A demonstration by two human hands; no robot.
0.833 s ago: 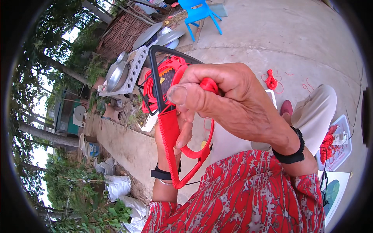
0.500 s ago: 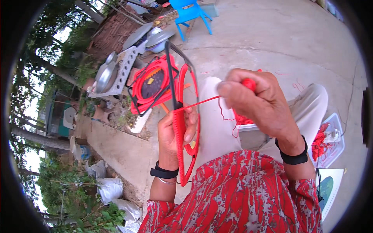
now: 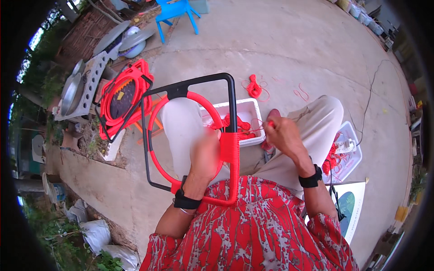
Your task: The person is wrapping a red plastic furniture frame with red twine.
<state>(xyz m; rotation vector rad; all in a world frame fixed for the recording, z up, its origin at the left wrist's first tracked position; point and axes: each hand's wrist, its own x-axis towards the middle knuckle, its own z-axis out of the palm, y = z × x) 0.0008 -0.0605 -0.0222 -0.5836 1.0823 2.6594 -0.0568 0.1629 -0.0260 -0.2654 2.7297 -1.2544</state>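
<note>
My left hand [image 3: 204,156] is closed round the inner side of a flat black frame [image 3: 233,104], its fingers partly hidden. The frame is rectangular with a ring inside; red cord tightly covers its lower right side, a solid red panel [image 3: 229,147] and much of the ring. It stands tilted over my left knee. To the right, my right hand [image 3: 285,137] is closed on a small bundle of red cord [image 3: 271,123]. A thin strand hangs in a loop between that hand and the frame.
A white foam box [image 3: 257,110] holding red cord sits between my legs, with a red skein [image 3: 254,86] beyond it. At right is a white tub [image 3: 355,156] of red cord. Red-wrapped frames [image 3: 143,74] are stacked at left. A blue chair [image 3: 174,9] stands farther off.
The frame has turned from nearly edge-on to face me. My right hand has dropped and come nearer the frame; the strand, taut before, now hangs slack. The view has shifted right.
</note>
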